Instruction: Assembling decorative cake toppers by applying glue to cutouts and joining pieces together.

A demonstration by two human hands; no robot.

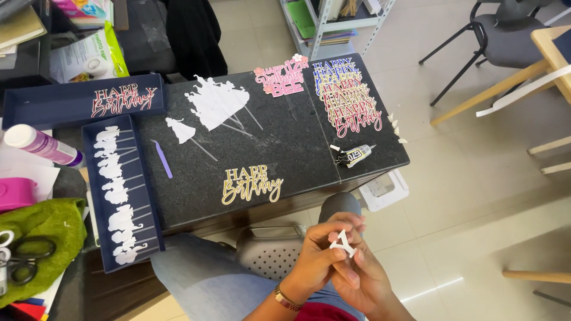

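Grip: both hands meet at five o'clock in the view, above the lap; the left hand (318, 261) and right hand (357, 276) pinch a small white cut-out letter of thin card (343, 242) between the fingertips, closed tight on it.
Letter axis: a Y shape, long axis tilted from ten o'clock to four o'clock, forked arms toward the upper left, stem toward the lower right.
Hidden: the fingers cover the letter's lower edge; whether its back carries anything cannot be told. The right wrist runs out of the bottom edge.
Wrist: a gold metal bracelet (286, 299) on the left wrist.
Nearest on the slab: at eleven o'clock from the hands, a gold and white card birthday topper (251, 184), missing its last letter, lies flat on the dark speckled foam-like work slab (285, 137).
Further out: a small glue tube with a black clip (354, 156) at one o'clock; a stack of coloured card birthday toppers (348, 95) beyond it; white princess silhouettes on thin sticks (215, 104) at twelve o'clock.
Left side: purple plastic tweezers (162, 158); a long navy tray (95, 196) of white card silhouettes, its contents too small to make out.
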